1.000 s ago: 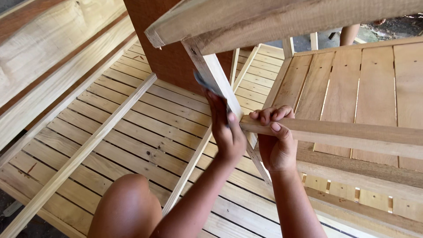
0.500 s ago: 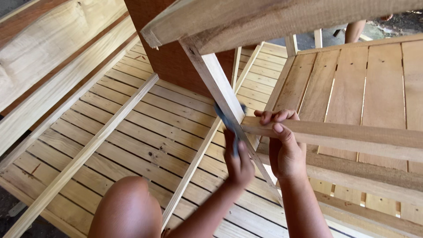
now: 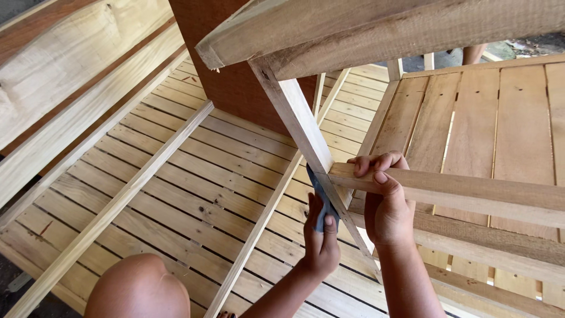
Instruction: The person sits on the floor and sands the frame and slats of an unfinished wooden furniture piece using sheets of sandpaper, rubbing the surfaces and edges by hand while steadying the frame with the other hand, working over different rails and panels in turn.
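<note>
Two bare hands work at a joint of an unfinished wooden frame, seen from above by a head camera. The right hand (image 3: 386, 203) wraps its fingers over a horizontal wooden rail (image 3: 471, 194) that runs off toward the right edge, thumb on the near face, holding it firmly just beside the point where the rail meets a slanted wooden leg (image 3: 297, 121). The left hand (image 3: 321, 241) sits lower and just to the left, with fingers closed around a small folded piece of dark blue-grey sandpaper (image 3: 321, 200), pressing it against the side of the slanted leg right at the joint. The leg rises up and to the left to meet a thick rough beam (image 3: 365, 32) that crosses the top of the view. Below and behind the frame lie slatted wooden panels (image 3: 194, 176) of pale planks with narrow gaps, crossed by thin diagonal battens (image 3: 112, 209). Another slatted panel (image 3: 500, 123) with wider boards fills the right side. A reddish-brown board (image 3: 229, 76) stands upright behind the leg. At the bottom left, the person's bare knee (image 3: 138, 288) shows, rounded and close to the camera. Both forearms rise from the bottom edge toward the joint.
</note>
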